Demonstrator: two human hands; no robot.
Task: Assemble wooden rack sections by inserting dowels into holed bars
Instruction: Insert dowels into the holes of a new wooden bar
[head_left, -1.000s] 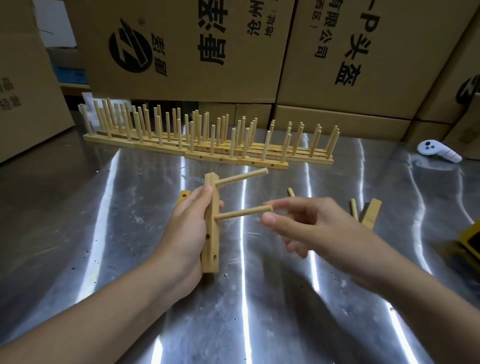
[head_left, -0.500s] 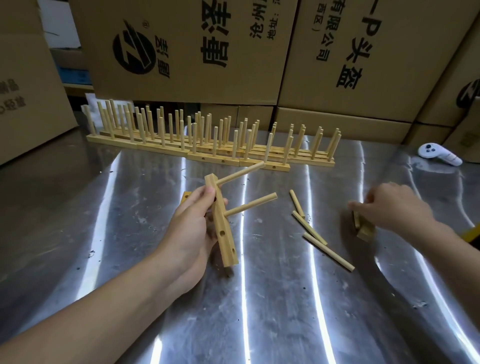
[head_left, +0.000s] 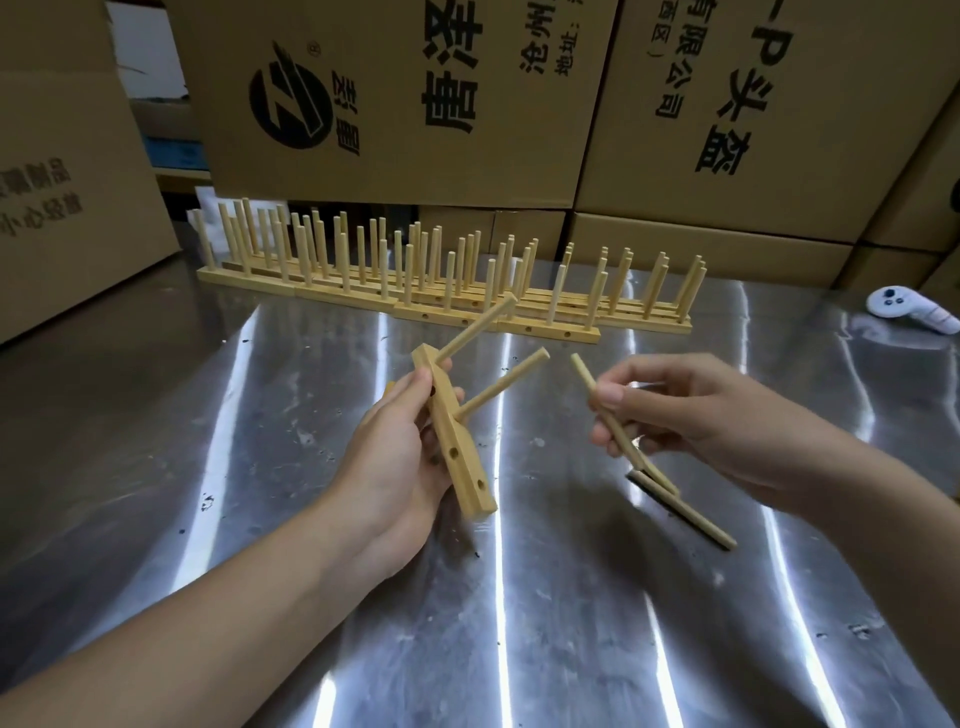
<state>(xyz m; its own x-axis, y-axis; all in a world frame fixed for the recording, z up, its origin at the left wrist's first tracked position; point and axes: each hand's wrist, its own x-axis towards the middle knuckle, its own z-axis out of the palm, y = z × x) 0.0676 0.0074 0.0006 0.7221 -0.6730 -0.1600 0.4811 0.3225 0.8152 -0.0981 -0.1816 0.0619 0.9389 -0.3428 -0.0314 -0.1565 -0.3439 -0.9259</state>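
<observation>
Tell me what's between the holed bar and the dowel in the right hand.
Head view: two inserted dowels jut from the pale wooden holed bar toward the loose round wooden dowel; otherwise only bare steel table.

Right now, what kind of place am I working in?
Probably a warehouse or small workshop: stacked printed cardboard cartons, a steel worktable, and rows of finished rack sections.

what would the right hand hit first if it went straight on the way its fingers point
Likely the lower dowel set in the bar that the left hand holds; the loose dowel in the right hand would touch it first. Depth is unclear.
</observation>
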